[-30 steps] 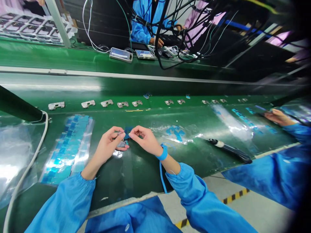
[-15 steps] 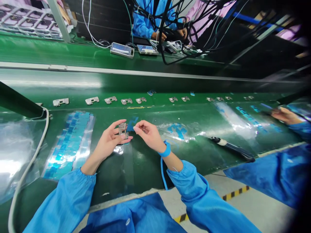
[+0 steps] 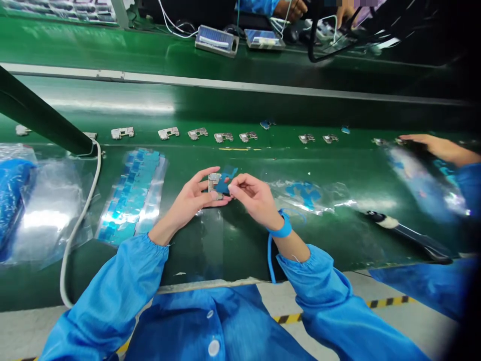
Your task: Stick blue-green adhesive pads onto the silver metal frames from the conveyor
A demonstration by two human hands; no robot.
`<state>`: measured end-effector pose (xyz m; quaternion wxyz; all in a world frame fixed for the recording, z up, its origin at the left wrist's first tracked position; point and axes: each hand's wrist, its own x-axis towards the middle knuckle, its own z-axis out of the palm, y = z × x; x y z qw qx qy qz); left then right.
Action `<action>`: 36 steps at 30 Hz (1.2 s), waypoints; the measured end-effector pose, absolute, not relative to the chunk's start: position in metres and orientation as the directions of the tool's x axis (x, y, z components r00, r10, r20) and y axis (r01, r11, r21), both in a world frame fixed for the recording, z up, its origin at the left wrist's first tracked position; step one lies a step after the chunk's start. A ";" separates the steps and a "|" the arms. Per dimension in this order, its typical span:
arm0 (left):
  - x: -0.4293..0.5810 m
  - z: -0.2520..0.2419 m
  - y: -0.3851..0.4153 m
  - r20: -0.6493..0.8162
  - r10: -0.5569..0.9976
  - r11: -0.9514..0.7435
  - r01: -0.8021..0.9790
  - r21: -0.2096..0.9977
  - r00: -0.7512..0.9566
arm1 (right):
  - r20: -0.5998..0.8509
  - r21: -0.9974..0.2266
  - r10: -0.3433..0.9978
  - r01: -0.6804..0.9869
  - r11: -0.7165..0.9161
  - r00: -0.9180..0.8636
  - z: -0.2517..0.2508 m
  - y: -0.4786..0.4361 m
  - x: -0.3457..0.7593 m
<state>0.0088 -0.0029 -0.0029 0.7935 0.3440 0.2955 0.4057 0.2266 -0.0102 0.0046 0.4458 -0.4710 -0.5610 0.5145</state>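
My left hand (image 3: pixel 197 193) holds a small metallic circuit board (image 3: pixel 214 181) between thumb and fingers, above the green bench (image 3: pixel 233 240). My right hand (image 3: pixel 253 196), with a blue wrist strap (image 3: pixel 282 225), pinches a piece of blue film (image 3: pixel 224 184) that overlaps the board's right side. Whether the film is stuck to the board cannot be made out. Just right of my right hand lies clear plastic with loose blue film pieces (image 3: pixel 306 194). To the left of my left hand is a clear sheet bearing teal film pieces (image 3: pixel 133 193).
Several similar boards (image 3: pixel 198 133) lie in a row along the back. A black-and-white tool (image 3: pixel 408 234) lies at the right. A co-worker's hand (image 3: pixel 438 148) reaches in there. A dark post (image 3: pixel 48 118), a pale cable (image 3: pixel 80 225) and plastic bags (image 3: pixel 56 210) occupy the left.
The blue film in my right hand now overlaps the board; before, it was beside it. The view has shifted, and the co-worker's hand has moved to the far row of boards.
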 end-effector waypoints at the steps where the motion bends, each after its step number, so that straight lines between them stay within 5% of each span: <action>1: 0.009 -0.003 -0.003 -0.175 0.846 0.423 -0.435 0.795 0.503 | 0.022 -0.997 0.989 0.071 0.032 -0.143 0.006 -0.010 0.227; 13: 0.010 -0.005 -0.002 -0.187 0.861 0.414 -0.439 0.798 0.473 | 0.023 -0.952 0.950 0.283 0.116 -0.313 0.005 -0.012 0.233; 36: 0.012 -0.004 -0.003 -0.183 0.861 0.401 -0.412 0.818 0.475 | -0.035 -0.986 0.963 0.164 0.010 -0.267 0.001 -0.014 0.223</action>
